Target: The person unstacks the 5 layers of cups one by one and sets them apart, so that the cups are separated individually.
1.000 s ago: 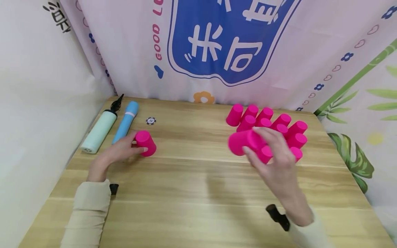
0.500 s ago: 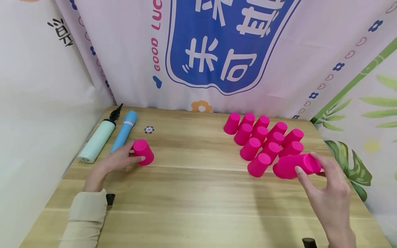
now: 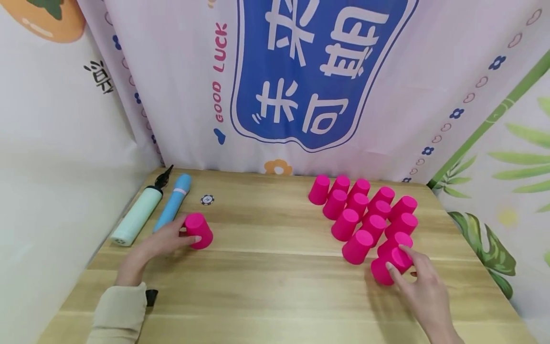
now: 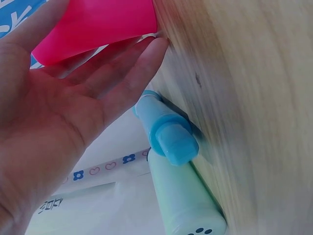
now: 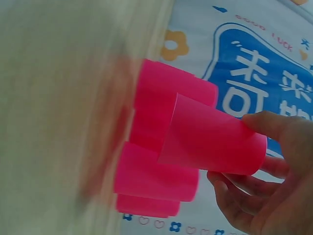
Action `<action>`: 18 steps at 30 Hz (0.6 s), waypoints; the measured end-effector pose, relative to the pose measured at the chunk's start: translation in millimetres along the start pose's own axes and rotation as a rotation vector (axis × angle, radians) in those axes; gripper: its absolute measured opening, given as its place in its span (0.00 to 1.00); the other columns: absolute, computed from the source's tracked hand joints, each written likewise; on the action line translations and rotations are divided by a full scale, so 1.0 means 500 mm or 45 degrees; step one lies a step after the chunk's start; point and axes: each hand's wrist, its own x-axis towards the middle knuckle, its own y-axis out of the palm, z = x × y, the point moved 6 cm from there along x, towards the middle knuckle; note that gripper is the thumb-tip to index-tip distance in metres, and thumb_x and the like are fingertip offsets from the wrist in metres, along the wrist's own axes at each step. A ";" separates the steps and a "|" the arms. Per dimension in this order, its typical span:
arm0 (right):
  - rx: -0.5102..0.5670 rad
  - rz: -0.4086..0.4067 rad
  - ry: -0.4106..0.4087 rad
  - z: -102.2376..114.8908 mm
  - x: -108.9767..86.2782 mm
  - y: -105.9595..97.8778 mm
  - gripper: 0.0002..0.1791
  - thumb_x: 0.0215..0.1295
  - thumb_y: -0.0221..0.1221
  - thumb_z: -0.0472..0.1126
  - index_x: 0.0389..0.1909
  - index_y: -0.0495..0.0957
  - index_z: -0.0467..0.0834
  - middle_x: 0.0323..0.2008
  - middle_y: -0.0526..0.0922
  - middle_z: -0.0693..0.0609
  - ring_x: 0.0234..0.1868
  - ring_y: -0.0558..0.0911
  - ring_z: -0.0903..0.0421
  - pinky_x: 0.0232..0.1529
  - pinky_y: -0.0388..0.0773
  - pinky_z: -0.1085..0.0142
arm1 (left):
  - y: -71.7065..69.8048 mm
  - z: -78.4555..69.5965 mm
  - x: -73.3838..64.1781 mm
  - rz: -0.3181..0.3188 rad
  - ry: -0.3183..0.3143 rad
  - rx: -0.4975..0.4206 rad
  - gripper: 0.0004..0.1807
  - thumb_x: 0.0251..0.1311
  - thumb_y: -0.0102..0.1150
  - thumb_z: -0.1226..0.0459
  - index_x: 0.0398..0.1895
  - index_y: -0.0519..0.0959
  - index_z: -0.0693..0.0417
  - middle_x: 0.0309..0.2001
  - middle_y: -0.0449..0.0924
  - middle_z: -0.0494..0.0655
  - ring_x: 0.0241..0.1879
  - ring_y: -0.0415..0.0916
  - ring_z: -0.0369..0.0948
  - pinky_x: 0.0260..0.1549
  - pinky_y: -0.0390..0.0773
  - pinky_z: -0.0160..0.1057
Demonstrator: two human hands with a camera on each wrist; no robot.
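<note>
Wooden table (image 3: 275, 286) — our left hand (image 3: 156, 246) cups a lone pink cup (image 3: 198, 230). Our right hand (image 3: 423, 286) grips another cup (image 3: 392, 265) beside the cluster (image 3: 365, 212).

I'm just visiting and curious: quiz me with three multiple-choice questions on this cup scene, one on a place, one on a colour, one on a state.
1. Where do the mint-green and light-blue plastic cylinders lie?
A. far-left side of the table
B. among the cup cluster
C. near-right corner

2. What colour are the plastic cups?
A. yellow
B. bright pink
C. white

3. How does the cup in the right hand sit?
A. standing flat, untouched
B. stacked on another cup
C. tilted, held by the fingers

Answers:
1 A: the mint-green cylinder and light-blue cylinder lie at the wooden table's far left.
2 B: every cup in the cluster is pink.
3 C: the right hand grips the tilted pink cup.
</note>
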 end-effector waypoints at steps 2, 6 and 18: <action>-0.004 0.015 -0.008 -0.008 0.001 0.014 0.32 0.44 0.74 0.33 0.54 0.76 0.36 0.44 0.80 0.43 0.34 0.78 0.53 0.32 0.72 0.83 | 0.000 0.000 -0.001 -0.007 -0.003 0.000 0.33 0.62 0.62 0.57 0.62 0.60 0.67 0.55 0.71 0.63 0.55 0.71 0.60 0.52 0.76 0.55; -0.016 0.053 0.001 -0.012 0.004 0.033 0.32 0.44 0.74 0.34 0.53 0.75 0.35 0.43 0.79 0.42 0.35 0.79 0.51 0.30 0.78 0.73 | 0.002 0.001 0.000 -0.011 -0.017 -0.002 0.34 0.62 0.62 0.57 0.62 0.59 0.67 0.55 0.71 0.63 0.55 0.72 0.59 0.51 0.77 0.55; -0.034 0.210 0.112 -0.014 0.009 0.067 0.30 0.51 0.71 0.36 0.56 0.73 0.34 0.47 0.78 0.39 0.37 0.78 0.48 0.31 0.81 0.57 | 0.000 0.002 -0.009 -0.025 0.024 -0.008 0.31 0.62 0.62 0.59 0.61 0.63 0.67 0.54 0.72 0.62 0.54 0.73 0.59 0.51 0.77 0.54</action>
